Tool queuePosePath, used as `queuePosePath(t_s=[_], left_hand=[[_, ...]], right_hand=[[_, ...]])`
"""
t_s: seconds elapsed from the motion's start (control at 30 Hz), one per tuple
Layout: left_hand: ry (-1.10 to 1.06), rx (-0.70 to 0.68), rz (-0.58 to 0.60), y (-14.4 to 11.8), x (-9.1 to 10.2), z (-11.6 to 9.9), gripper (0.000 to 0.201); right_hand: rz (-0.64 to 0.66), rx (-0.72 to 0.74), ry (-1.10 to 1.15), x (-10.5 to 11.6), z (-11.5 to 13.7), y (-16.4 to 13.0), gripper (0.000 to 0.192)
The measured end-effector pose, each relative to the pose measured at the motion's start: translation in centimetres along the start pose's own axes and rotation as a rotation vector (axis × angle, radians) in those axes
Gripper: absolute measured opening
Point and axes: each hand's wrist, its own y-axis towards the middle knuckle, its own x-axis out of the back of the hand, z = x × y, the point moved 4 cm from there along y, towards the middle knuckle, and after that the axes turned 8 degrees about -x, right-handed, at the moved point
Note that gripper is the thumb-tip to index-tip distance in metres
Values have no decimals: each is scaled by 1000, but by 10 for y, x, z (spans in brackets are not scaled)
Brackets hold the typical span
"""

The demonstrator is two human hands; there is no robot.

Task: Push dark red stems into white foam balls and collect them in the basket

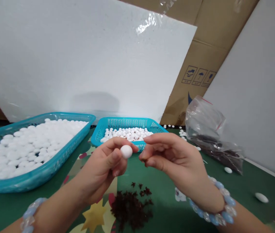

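Observation:
My left hand (101, 168) pinches a small white ball (126, 151) between thumb and fingers, in front of the smaller basket. Just to its right, apart from the ball, my right hand (178, 160) is closed in a pinch. A small reddish-brown piece (143, 160) shows at its fingertips, mostly hidden by them. Its colour resembles the dark red, star-shaped pieces (131, 210) heaped on the green table below the hands.
At left stands a large blue basket (62, 163) full of white balls. Behind my hands is a smaller blue basket (103, 124) of white balls. A clear plastic bag (206, 118) with dark pieces lies at right. Loose white balls (261, 197) dot the green table (227, 194).

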Motion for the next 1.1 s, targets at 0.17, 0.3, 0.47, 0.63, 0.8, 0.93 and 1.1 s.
queuePosePath(t_s=[0.17, 0.3, 0.47, 0.63, 0.8, 0.93, 1.1], left_hand=[[-40, 39, 49, -6, -3, 2, 24], [-58, 32, 34, -8, -5, 2, 23], [-81, 20, 46, -7, -7, 0, 22], [-88, 29, 54, -9, -8, 2, 18], [-65, 31, 54, -9, -11, 3, 18], [-51, 25, 35, -9, -10, 2, 18], [-19, 17, -44, -9, -8, 3, 19]], right_hand=[[-11, 40, -56, -1, 4, -3, 30], [-22, 55, -82, -2, 5, -4, 26], [-38, 50, -80, -2, 5, -3, 23], [-45, 35, -71, -3, 5, -4, 24], [-61, -6, -70, -4, 5, -4, 22], [-88, -52, -63, -3, 4, -5, 19], [-151, -126, -59, 0, 2, -3, 15]])
